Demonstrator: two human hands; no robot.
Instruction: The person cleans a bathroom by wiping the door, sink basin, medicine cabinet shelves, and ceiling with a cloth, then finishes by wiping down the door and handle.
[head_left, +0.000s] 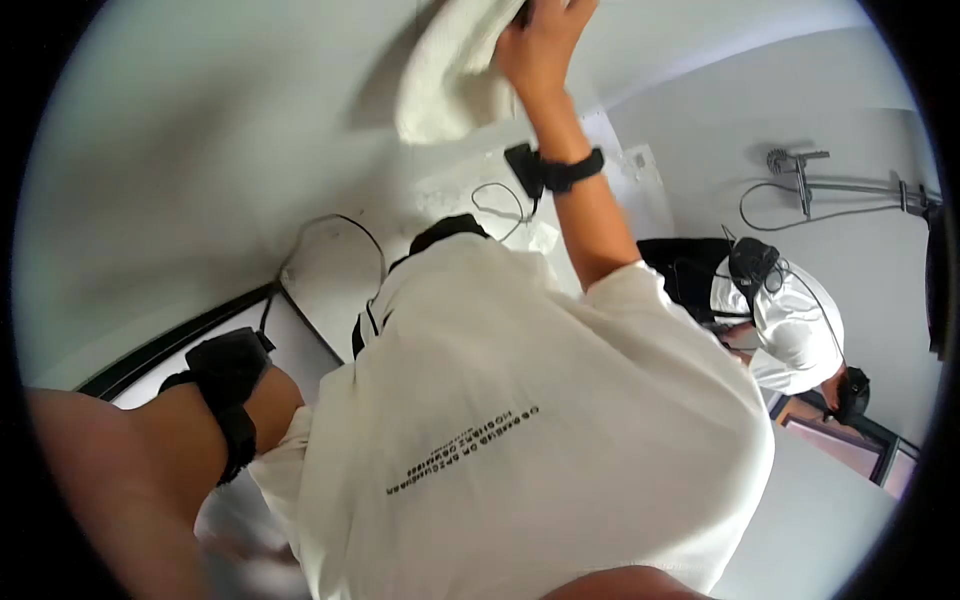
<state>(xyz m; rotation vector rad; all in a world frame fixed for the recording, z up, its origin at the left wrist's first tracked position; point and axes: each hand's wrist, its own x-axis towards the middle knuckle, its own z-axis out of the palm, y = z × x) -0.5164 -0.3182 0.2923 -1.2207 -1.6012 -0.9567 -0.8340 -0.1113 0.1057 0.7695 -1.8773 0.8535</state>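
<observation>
My right hand (545,45) is at the top edge of the view, its fingers curled on a thick white cloth (445,85) close to a pale wall. The hand is partly cut off, and a small dark spot shows beside its fingers. A black strap with a small box sits on that forearm. My left arm, with a black strapped device (230,370), is bent up close to the camera at the left. My left hand cannot be made out. My white shirt (560,430) with small dark print fills the middle.
At the right another person (800,325) in a white shirt and dark cap bends over. A shower fitting (800,180) with a hose hangs on the wall behind. Thin black cables (360,225) run near my body. A dark-framed edge (180,340) lies at the left.
</observation>
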